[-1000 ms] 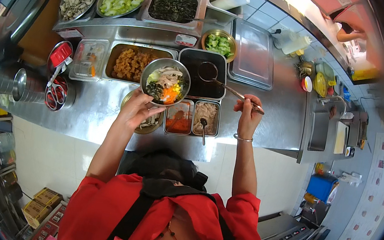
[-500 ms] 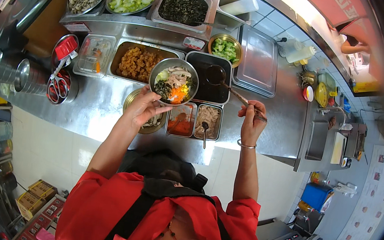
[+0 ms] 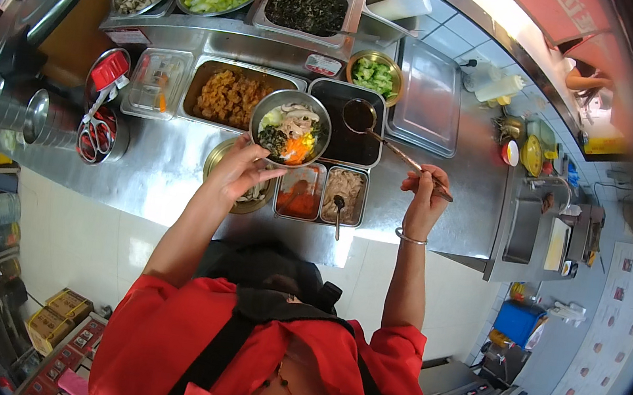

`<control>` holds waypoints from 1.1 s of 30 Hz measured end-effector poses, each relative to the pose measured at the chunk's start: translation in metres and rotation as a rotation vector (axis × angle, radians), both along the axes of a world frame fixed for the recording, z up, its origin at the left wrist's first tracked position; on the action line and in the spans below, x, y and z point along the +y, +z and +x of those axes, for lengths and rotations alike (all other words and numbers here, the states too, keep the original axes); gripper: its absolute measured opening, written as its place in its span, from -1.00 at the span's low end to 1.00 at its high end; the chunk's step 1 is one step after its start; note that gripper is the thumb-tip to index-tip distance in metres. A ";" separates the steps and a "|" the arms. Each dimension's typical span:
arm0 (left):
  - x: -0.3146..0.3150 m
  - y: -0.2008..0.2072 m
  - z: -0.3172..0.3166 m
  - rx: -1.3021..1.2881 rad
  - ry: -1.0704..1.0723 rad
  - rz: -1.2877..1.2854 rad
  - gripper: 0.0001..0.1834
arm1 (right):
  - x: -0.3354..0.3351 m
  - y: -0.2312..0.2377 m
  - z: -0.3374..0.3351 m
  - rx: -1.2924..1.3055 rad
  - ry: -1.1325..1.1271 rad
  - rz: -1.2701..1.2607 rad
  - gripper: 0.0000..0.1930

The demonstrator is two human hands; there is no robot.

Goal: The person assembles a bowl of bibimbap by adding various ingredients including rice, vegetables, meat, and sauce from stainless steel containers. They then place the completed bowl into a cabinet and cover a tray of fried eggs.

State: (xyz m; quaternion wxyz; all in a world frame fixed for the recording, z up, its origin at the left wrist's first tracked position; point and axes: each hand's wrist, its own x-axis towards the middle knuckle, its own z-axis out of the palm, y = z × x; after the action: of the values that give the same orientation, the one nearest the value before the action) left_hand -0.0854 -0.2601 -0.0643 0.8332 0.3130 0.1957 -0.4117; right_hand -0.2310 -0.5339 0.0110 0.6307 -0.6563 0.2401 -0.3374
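Note:
My left hand (image 3: pixel 237 169) holds a steel bowl (image 3: pixel 271 104) by its near left edge, thumb toward the rim. Inside it lie shredded carrot, dark seaweed, yellow corn, mushroom slices, pale green vegetable and pale shredded meat. My right hand (image 3: pixel 426 196) is closed around the handle of a ladle (image 3: pixel 398 153). The ladle's round cup is over a deep rectangular pan (image 3: pixel 361 163) of dark liquid, just right of the bowl; dark liquid shows in the cup. Below the bowl sit a tray of red sauce (image 3: pixel 301 197) and a tray of shredded meat (image 3: pixel 344 188) with a spoon.
Behind the bowl stands a tray of brown cooked food (image 3: pixel 222 95). A green vegetable bowl (image 3: pixel 374 77) and a lidded steel container (image 3: pixel 426 96) stand behind and right. Red-handled scissors (image 3: pixel 95 135) rest in a pot at left. Topping trays line the raised back shelf.
My right hand has moved slightly right, and the ladle's cup has risen a little over the dark liquid. The bowl in my left hand has shifted slightly.

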 end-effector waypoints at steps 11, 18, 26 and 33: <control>-0.010 0.005 0.000 -0.008 0.015 -0.033 -0.40 | 0.044 0.049 0.005 -0.016 0.123 -0.106 -0.91; -0.013 0.007 0.000 -0.023 0.004 -0.021 -0.40 | 0.065 0.052 -0.004 0.016 0.215 -0.447 -0.95; -0.014 0.012 -0.002 0.006 0.007 0.016 -0.49 | 0.068 0.076 -0.014 -0.200 0.270 -1.125 -0.94; -0.016 0.016 -0.005 0.002 0.003 0.030 -0.53 | 0.070 0.090 -0.039 -0.294 0.329 -1.263 -0.64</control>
State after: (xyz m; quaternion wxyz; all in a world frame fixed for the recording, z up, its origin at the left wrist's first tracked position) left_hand -0.0901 -0.2765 -0.0483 0.8289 0.3247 0.2030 -0.4077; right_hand -0.2699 -0.4636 0.1015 0.1947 -0.8747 -0.1952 -0.3986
